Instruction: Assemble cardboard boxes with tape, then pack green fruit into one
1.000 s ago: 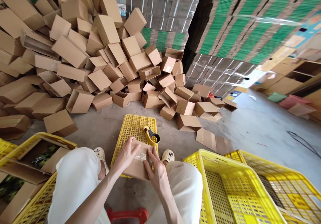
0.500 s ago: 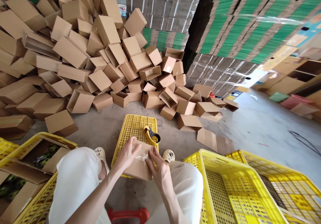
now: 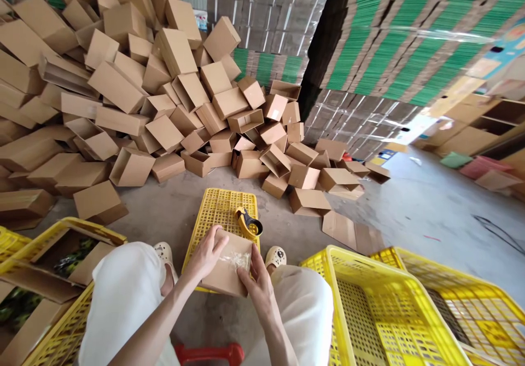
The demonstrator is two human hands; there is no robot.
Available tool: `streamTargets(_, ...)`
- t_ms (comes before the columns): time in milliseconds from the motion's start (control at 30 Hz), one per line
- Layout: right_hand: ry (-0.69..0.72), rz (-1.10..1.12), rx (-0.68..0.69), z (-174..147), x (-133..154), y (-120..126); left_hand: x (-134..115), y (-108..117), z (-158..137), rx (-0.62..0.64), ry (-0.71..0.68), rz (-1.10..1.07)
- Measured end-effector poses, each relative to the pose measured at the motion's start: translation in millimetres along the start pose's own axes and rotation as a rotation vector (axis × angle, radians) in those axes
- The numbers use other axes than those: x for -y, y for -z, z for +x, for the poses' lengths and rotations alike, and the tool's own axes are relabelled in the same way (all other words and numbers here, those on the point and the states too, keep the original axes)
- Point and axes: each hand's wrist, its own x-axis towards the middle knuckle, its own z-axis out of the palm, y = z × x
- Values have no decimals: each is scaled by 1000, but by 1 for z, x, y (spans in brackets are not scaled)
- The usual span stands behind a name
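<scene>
A small cardboard box (image 3: pixel 225 279) is between my hands, above the near end of an upturned yellow crate (image 3: pixel 219 204). Clear, crinkled tape (image 3: pixel 238 259) lies across its upper face. My left hand (image 3: pixel 209 252) grips the box's left side, thumb on top and fingers over the far edge. Around the right edge, my right hand (image 3: pixel 257 274) has its fingers on the side and its thumb on top by the tape. Just beyond the box, a yellow and black tape dispenser (image 3: pixel 248 224) rests on the crate. The box's underside is hidden.
A large heap of cardboard boxes (image 3: pixel 176 81) spreads ahead and left. Yellow crates (image 3: pixel 340 300) stand at my right. At my left, another yellow crate (image 3: pixel 68 322) holds open boxes with dark green contents. A red stool edge (image 3: pixel 209 352) shows below me. Flattened cardboard stacks (image 3: pixel 377 38) rise behind.
My right hand has shifted from lying over the box's top to holding its right edge, uncovering more of the tape. My left hand and the dispenser stay nearly where they were.
</scene>
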Motion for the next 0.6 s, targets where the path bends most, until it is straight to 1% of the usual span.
streamTargets(100, -3, -1, -12, 10, -4, -8, 0, 7, -2, 75, 36, -1)
streamTargets(200, 5, -43, -5, 19, -1, -14, -2, 14, -2, 101, 76, -30)
streamTargets(300, 38, -77, -4, 21, -1, -20, -2, 20, -1, 135, 105, -63)
streamTargets(433, 93, -143, -46, 19, -9, -25, 0, 28, 2, 184, 130, -83)
streamTargets(533, 92, -229, -18, 19, -11, -27, 3, 29, 2, 177, 126, -90)
streamTargets(600, 77, -235, 3, 19, -10, -27, 4, 28, 2, 145, 125, -90)
